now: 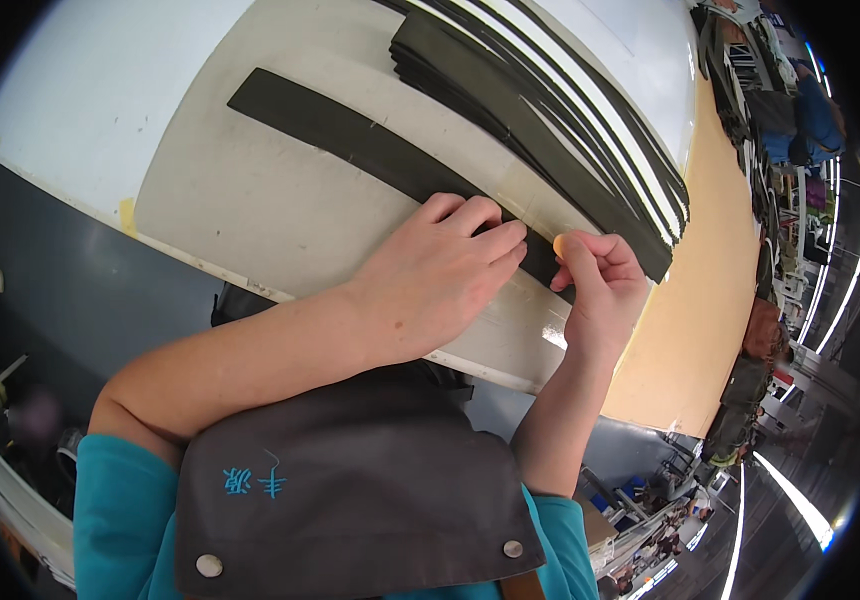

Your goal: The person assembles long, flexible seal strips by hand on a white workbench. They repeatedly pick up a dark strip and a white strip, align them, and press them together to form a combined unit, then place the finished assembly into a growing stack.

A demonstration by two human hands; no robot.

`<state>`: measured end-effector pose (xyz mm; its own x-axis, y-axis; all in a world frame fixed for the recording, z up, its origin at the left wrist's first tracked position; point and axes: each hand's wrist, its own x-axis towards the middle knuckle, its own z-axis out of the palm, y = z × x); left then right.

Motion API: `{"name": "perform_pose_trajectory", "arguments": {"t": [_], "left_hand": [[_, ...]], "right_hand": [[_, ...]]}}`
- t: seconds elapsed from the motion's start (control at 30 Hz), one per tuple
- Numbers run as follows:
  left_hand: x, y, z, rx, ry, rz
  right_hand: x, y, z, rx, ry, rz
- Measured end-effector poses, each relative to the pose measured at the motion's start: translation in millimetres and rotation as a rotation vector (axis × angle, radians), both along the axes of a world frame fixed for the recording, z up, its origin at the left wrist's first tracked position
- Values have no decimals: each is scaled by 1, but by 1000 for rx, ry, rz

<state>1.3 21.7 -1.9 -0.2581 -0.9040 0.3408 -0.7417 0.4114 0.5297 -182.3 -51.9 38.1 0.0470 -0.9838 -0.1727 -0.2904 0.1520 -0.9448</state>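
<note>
A long dark olive strip [340, 130], apparently fabric, lies slantwise across a pale board [210, 190]. My left hand [435, 275] rests on the strip with its fingers bent and close together, pressing it down; the fingertips are partly hidden. Just to the right, my right hand [605, 285] pinches a small flat yellow piece [559, 248] between thumb and fingers, like tailor's chalk. It is held over the strip's right end, which shows between and below my hands. Short light marks show along the strip's edges.
A layered stack of similar dark strips [520, 110] lies beyond my hands, its right end near my right hand. A tan board [695, 340] covers the table's right side. The white tabletop [100, 90] extends left. Workbenches and people are in the right background.
</note>
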Motion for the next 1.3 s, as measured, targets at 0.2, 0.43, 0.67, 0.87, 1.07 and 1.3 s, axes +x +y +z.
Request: {"name": "perform_pose_trajectory", "arguments": {"t": [0.2,0.43,0.67,0.87,1.07,1.3], "left_hand": [[0,0,-5,-26,88,21],[2,-1,-1,19,54,0],[2,-1,-2,22,71,-3],[0,-1,-4,1,81,5],[0,-1,-5,-22,71,23],[1,0,-10,-29,146,31]], "right_hand": [[4,10,-7,-20,23,16],[18,-5,-1,30,222,54],[19,-7,-8,14,260,23],[23,-1,-7,-23,304,24],[13,-6,-1,36,98,-6],[0,25,-10,-53,35,45]]}}
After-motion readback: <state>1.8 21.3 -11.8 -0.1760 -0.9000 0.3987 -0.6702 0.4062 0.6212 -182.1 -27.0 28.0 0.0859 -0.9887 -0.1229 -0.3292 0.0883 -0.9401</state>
